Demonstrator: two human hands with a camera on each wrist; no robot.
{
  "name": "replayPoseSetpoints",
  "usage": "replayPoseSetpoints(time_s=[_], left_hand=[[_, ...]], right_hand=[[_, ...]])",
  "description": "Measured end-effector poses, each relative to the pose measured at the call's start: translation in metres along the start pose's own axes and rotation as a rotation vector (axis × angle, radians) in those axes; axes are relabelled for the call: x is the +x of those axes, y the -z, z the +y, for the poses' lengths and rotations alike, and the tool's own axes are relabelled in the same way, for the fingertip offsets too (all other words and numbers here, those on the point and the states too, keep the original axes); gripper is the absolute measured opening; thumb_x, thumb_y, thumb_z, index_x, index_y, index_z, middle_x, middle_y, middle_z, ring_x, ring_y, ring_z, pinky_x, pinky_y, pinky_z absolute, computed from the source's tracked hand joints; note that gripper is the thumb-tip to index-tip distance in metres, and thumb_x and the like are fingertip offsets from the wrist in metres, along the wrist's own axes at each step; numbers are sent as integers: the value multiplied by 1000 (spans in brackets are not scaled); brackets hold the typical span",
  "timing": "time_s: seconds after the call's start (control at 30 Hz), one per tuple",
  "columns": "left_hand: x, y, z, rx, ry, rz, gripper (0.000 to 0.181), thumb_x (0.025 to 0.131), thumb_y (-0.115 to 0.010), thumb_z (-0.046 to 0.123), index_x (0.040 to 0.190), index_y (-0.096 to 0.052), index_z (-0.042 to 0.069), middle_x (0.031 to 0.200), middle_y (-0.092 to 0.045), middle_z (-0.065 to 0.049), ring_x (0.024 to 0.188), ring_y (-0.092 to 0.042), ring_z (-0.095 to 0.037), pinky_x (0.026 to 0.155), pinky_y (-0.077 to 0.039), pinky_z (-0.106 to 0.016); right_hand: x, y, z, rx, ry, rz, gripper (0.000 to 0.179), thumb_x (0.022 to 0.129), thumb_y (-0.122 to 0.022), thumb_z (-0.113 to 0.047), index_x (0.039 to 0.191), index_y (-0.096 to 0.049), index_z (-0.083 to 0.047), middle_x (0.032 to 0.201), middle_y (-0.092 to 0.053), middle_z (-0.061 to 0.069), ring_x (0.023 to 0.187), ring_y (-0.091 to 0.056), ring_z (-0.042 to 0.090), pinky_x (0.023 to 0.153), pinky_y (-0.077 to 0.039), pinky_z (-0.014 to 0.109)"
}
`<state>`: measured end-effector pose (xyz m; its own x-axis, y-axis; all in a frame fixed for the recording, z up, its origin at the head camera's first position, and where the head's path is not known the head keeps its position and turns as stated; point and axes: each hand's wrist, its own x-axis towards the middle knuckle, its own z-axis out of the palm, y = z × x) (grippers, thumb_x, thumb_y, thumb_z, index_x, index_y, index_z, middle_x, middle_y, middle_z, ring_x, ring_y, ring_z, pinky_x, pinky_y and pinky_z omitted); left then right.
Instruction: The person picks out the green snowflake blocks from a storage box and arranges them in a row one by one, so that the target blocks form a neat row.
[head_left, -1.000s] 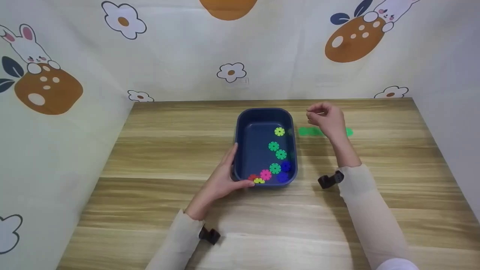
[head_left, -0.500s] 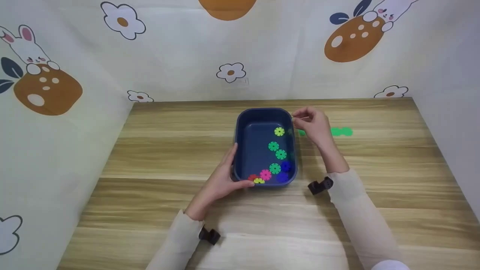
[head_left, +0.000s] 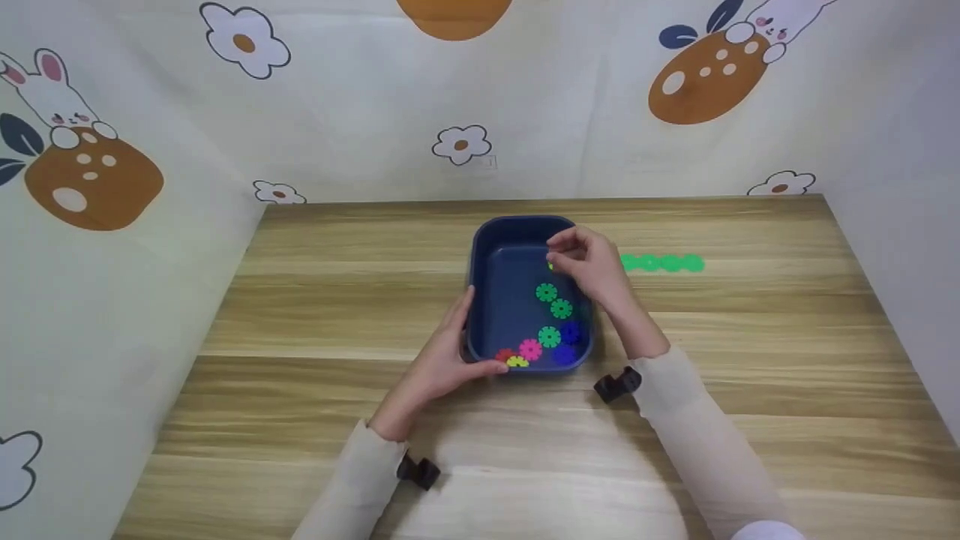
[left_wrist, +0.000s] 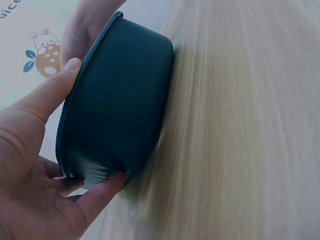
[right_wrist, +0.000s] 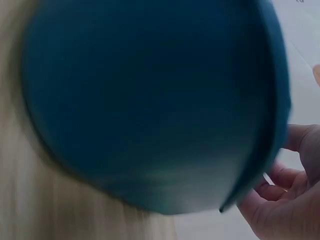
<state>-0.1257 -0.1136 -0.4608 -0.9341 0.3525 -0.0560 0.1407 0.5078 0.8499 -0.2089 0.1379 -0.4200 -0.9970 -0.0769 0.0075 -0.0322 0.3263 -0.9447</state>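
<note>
A dark blue rectangular bin [head_left: 499, 285] stands on the table, with several small notched, flower-shaped plastic discs inside, among them a pink disc [head_left: 530, 349]. My left hand [head_left: 442, 360] grips the bin's near left corner, thumb on the rim and fingers along the outer wall; the left wrist view shows this hold from outside. Over the bin's right wall reaches my right hand [head_left: 592, 264], its fingers loosely bent and thumb apart from them. Its fingertips overlap a yellow disc [head_left: 551, 266], mostly hidden. In the right wrist view the bin's wall hides the fingertips.
Right of the bin, a straight row of joined green discs [head_left: 671, 262] lies on the wooden table [head_left: 337, 300], its left end hidden behind my right hand. A printed cloth [head_left: 360, 112] hangs behind the table's far edge.
My right hand has moved left from above the green row, across the bin's right rim and over its inside, covering the yellow disc. My left hand and the bin have stayed put.
</note>
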Motion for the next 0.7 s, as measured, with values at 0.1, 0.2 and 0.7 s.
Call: replayPoseSetpoints(time_s=[0.1,0.2,0.7], left_hand=[[0,0,0,-2,-3,-2,117,77,-87,33,162,-8,14,168,-10,-14,155,-17,-34,124,-22,-51],[0,0,-1,-1,-10,-5,116,78,-86,33,162,-8,14,168,-10,-14,155,-17,-34,124,-23,-51],[-2,2,1,11,-28,-6,116,78,-86,33,162,-8,12,168,-11,-17,154,-17,-35,124,-22,-52]], right_hand=[[-2,-8,-3,-23,16,-42,25,95,-66,-9,117,-64,1,116,-67,19,100,-69,25,86,-58,28],[-4,-16,-4,-50,45,-88,27,96,-64,-10,121,-62,1,123,-65,21,112,-66,33,96,-55,41],[0,-43,11,-355,1,-270,38,89,-70,-6,125,-58,4,127,-61,23,121,-56,37,106,-46,49]])
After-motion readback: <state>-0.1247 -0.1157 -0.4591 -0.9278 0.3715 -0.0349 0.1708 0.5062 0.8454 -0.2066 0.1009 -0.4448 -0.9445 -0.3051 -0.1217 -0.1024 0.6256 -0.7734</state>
